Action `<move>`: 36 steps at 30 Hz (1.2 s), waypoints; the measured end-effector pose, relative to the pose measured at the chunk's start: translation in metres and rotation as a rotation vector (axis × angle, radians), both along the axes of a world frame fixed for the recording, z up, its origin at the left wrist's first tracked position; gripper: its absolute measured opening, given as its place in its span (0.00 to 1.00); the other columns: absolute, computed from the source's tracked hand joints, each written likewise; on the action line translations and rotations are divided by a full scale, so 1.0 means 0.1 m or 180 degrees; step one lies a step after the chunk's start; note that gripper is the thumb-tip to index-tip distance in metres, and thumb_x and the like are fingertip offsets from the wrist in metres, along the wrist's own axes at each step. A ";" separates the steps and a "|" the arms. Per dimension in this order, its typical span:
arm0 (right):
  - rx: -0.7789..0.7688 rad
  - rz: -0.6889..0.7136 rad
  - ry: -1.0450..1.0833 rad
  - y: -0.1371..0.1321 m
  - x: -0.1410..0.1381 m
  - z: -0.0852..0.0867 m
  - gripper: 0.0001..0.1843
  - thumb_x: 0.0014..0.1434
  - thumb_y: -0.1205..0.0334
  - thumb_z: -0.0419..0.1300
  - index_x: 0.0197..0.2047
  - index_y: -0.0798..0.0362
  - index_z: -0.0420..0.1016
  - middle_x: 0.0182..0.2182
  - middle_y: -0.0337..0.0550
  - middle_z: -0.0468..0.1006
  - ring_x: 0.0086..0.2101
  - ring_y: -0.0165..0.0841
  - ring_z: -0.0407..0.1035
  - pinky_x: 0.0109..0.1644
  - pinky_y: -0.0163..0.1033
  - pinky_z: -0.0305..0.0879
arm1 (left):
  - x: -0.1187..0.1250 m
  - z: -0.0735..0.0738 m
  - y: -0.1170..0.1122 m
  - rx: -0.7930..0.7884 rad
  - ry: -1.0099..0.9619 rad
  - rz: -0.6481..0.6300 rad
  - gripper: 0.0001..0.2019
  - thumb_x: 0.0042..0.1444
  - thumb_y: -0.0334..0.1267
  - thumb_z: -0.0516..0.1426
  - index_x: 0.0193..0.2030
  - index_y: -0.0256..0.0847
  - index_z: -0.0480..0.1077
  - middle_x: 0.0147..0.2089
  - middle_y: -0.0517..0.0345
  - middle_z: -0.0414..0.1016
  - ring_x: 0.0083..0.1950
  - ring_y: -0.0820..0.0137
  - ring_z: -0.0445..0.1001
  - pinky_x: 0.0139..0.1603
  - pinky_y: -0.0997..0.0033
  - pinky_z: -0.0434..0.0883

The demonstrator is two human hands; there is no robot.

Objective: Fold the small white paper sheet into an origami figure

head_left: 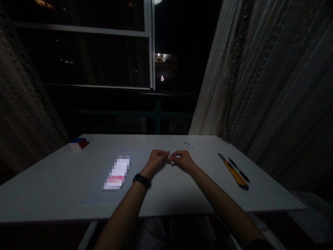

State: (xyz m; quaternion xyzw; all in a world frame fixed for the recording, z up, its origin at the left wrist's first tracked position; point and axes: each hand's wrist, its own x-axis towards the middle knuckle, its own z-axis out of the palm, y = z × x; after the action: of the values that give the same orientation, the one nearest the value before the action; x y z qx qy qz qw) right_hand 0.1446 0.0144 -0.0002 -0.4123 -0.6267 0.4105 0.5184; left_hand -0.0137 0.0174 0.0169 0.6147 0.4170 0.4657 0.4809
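Note:
Both hands meet over the middle of the white table (166, 198), fingertips close together. My left hand (158, 158), with a dark band on its wrist, is closed in a pinch at a small white piece that looks like paper (172, 162). My right hand (184, 159) pinches the same piece from the other side. Fingers cover most of it, so its full shape is hidden. Just beyond my right hand, several tiny white bits with dark marks (188, 145) lie on the tabletop.
A lit phone (117, 173), its screen blurred out, lies left of my hands. To the right are a yellow utility knife (234, 172) with its blade out and a dark pen (238, 170). A coloured cube (78, 143) sits far left. Curtains (215, 69) flank the dark window.

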 end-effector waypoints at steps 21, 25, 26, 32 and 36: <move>0.0408 -0.0611 -0.0225 0.00 -0.03 0.01 0.12 0.39 0.54 0.65 0.21 0.54 0.74 0.21 0.40 0.75 0.24 0.32 0.69 0.29 0.38 0.65 | 0.05 0.00 0.01 0.0217 0.0229 0.0191 0.19 0.45 0.49 0.59 0.32 0.31 0.76 0.30 0.47 0.77 0.34 0.63 0.74 0.37 0.66 0.68; 0.0185 -0.0663 -0.0059 0.05 -0.02 -0.04 0.15 0.36 0.53 0.67 0.21 0.56 0.73 0.19 0.40 0.73 0.21 0.31 0.67 0.24 0.36 0.64 | 0.04 0.03 -0.07 0.1111 0.1701 0.1280 0.22 0.54 0.50 0.49 0.47 0.37 0.72 0.50 0.45 0.72 0.56 0.55 0.64 0.55 0.53 0.59; 0.0122 -0.0681 -0.0018 0.06 -0.02 -0.05 0.15 0.35 0.53 0.68 0.21 0.56 0.73 0.19 0.40 0.73 0.20 0.31 0.67 0.23 0.36 0.64 | 0.03 0.04 -0.09 0.1271 0.2134 0.1674 0.24 0.56 0.50 0.48 0.53 0.38 0.67 0.56 0.45 0.67 0.62 0.53 0.55 0.58 0.45 0.52; -0.0005 -0.0856 -0.0037 0.08 -0.03 -0.06 0.17 0.34 0.51 0.68 0.20 0.57 0.73 0.17 0.39 0.71 0.18 0.29 0.65 0.20 0.34 0.62 | -0.16 0.00 -0.10 0.0896 0.3715 0.2479 0.30 0.55 0.50 0.45 0.61 0.36 0.57 0.66 0.40 0.48 0.66 0.42 0.30 0.53 0.26 0.36; 0.0041 -0.0904 -0.0130 0.09 -0.04 -0.07 0.18 0.34 0.50 0.68 0.21 0.57 0.73 0.17 0.40 0.71 0.18 0.29 0.65 0.20 0.34 0.62 | -0.27 -0.04 -0.02 0.0348 0.3864 0.2588 0.31 0.55 0.52 0.43 0.62 0.36 0.56 0.66 0.40 0.46 0.65 0.38 0.30 0.49 0.23 0.39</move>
State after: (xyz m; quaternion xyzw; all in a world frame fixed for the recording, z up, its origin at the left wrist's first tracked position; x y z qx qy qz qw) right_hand 0.1404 0.0234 -0.0069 -0.5017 -0.5751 0.3205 0.5611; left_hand -0.0402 0.0154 0.0132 0.5842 0.7815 0.2049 -0.0771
